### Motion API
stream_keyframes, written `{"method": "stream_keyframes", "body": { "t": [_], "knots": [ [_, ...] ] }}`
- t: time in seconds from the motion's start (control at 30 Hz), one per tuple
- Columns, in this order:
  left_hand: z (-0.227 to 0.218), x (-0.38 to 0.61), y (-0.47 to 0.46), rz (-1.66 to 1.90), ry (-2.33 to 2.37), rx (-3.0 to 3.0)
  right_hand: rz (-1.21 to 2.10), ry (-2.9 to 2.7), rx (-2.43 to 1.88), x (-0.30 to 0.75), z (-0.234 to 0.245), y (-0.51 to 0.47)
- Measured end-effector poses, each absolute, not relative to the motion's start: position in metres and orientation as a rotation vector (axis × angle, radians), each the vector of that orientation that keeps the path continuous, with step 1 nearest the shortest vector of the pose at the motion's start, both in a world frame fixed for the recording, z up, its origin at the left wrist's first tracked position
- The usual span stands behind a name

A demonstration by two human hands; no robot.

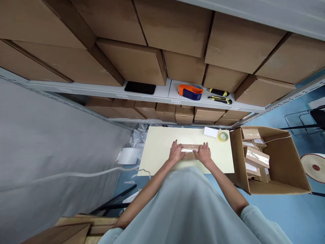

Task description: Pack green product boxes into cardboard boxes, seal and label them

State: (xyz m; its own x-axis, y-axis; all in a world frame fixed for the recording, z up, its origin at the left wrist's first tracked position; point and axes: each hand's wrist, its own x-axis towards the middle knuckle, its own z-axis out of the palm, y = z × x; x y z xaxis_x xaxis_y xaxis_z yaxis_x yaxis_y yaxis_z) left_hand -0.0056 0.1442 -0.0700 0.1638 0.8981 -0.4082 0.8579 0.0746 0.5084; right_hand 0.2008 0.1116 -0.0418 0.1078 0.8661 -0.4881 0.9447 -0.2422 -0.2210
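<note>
A small cardboard box (189,156) lies on the pale yellow tabletop (158,145), with a shiny strip of clear tape (188,150) running along it. My left hand (176,152) grips the box's left end, its thumb on the taped face. At the right end my right hand (203,153) holds it in the same way, thumb near the tape. The undersides of the box and some of my fingertips are hidden. Beyond my right hand lie a stack of white labels (210,132) and a roll of tape (223,137).
An open carton (286,162) with several taped small boxes stands right of the table. On the shelf (162,91) ahead are a black phone (140,87), an orange and blue tape dispenser (190,92) and utility knives (219,99). A white roll (127,156) sits at the left.
</note>
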Motion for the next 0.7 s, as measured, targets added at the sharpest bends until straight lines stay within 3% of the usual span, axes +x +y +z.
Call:
{"method": "stream_keyframes", "body": {
  "t": [0.27, 0.4, 0.7],
  "knots": [
    [0.028, 0.016, 0.271, 0.861, 1.565, 2.025, -0.391, 2.470, 2.342, 0.204, 0.052, 0.245],
    [0.068, 0.032, 0.337, 1.092, 1.534, 1.990, -0.185, 2.771, 2.292, 0.204, 0.096, 0.331],
    [0.051, 0.054, 0.338, 1.130, 1.584, 1.878, -0.179, 2.572, 2.303, 0.190, 0.086, 0.395]
  ]
}}
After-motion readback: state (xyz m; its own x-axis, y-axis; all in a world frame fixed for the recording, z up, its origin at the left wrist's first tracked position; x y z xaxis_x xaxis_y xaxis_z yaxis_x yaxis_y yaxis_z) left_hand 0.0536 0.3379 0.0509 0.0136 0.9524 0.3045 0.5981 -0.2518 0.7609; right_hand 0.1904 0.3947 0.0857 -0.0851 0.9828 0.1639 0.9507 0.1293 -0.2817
